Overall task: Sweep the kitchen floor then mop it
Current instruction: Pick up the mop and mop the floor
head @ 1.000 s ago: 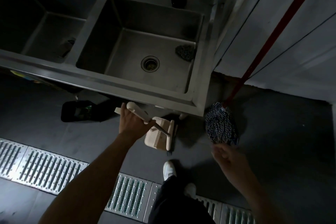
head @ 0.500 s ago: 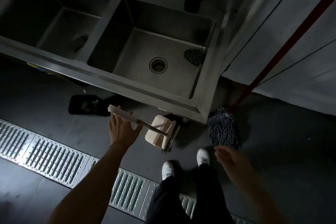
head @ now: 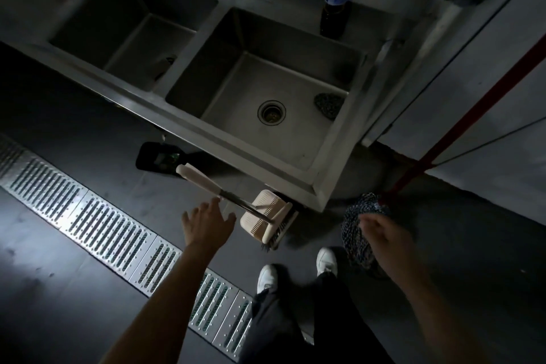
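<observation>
Left hand (head: 206, 226) has released the broom (head: 201, 179) (dark floor (head: 65, 304), steel sink (head: 266, 154)).

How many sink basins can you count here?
2: the left basin at upper left; the right basin beside it, holding a round drain. More may lie beyond the frame.

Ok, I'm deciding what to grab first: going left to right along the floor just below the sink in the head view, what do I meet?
Black pan → left hand → broom head → mop head.
</observation>
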Available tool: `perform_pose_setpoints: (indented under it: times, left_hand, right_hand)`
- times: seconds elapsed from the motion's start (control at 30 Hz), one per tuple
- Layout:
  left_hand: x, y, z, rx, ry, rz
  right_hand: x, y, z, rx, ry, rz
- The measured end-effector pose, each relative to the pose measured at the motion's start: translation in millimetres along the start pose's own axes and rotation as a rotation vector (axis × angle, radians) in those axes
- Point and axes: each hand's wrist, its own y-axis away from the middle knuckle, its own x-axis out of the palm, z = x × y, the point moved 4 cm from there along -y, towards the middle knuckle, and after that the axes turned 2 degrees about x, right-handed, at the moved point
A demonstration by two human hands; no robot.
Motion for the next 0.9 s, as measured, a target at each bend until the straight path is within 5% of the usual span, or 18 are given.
perform_pose_setpoints:
  times: [0.23,0.43,0.9]
  left_hand:
    - [-59,62,-112,0.189,0.503,-0.113]
    - [-93,79,-194,0.242,0.693,-0.14]
    - [-110,57,-276,0.282,0.695,-0.035]
  right_hand:
    - [-108,-55,12,-0.059,0.008,-0.295]
    - [-227,-150,37,-0.083,-0.099,-0.565]
    - [-286,-297,30,0.071,-0.273,-0.577]
